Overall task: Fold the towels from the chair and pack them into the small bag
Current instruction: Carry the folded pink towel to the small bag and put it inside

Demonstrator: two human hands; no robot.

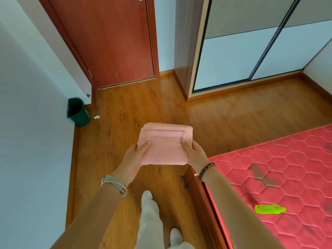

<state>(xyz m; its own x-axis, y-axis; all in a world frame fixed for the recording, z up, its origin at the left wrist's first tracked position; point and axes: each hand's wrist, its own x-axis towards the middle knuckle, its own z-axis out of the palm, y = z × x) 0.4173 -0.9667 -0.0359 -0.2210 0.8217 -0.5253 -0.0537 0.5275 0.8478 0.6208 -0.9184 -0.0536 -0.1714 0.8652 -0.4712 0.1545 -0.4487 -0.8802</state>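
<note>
You are gripping the folded pink towel (166,145), your left hand (133,157) pinching its left edge and your right hand (195,153) its right edge; you are holding it above the wooden floor (125,112), near the corner of the red mattress (269,168)

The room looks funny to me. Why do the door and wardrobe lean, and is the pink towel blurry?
Head view: the wide-angle lens makes the door and wardrobe lean apart; the pink towel looks sharp; the floor beside the wardrobe is smeary.
</note>
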